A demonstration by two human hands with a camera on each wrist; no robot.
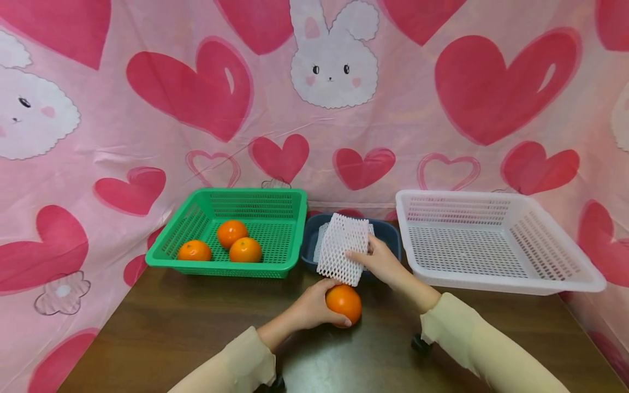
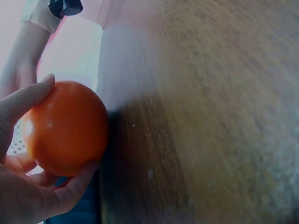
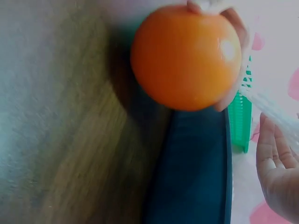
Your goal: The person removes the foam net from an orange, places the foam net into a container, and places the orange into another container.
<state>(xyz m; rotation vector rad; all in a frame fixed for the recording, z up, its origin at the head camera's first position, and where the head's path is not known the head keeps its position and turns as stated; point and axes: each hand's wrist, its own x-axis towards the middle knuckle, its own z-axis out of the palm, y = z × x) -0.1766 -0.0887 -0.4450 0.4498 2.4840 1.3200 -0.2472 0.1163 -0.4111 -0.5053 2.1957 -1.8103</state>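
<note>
My left hand point(image 1: 313, 307) grips an orange point(image 1: 343, 305) just above or on the table, its thumb on the near side and fingers behind. In the left wrist view the thumb and fingers curve round the same orange point(image 2: 67, 128). My right hand point(image 1: 380, 259) pinches a white foam net sleeve point(image 1: 344, 248) by its right edge. The sleeve hangs flat over a dark blue tray point(image 1: 393, 234), its lower end close to the top of the orange. More white netting point(image 1: 321, 240) lies in that tray, partly hidden behind the held sleeve.
On the left stands a green basket point(image 1: 275, 266) with several oranges, one of them an orange point(image 1: 245, 250) near its front wall. A white basket point(image 1: 501, 284) stands on the right. Both flank the blue tray on a brown wooden table point(image 1: 196, 322), before a pink heart-patterned cloth point(image 1: 408, 120).
</note>
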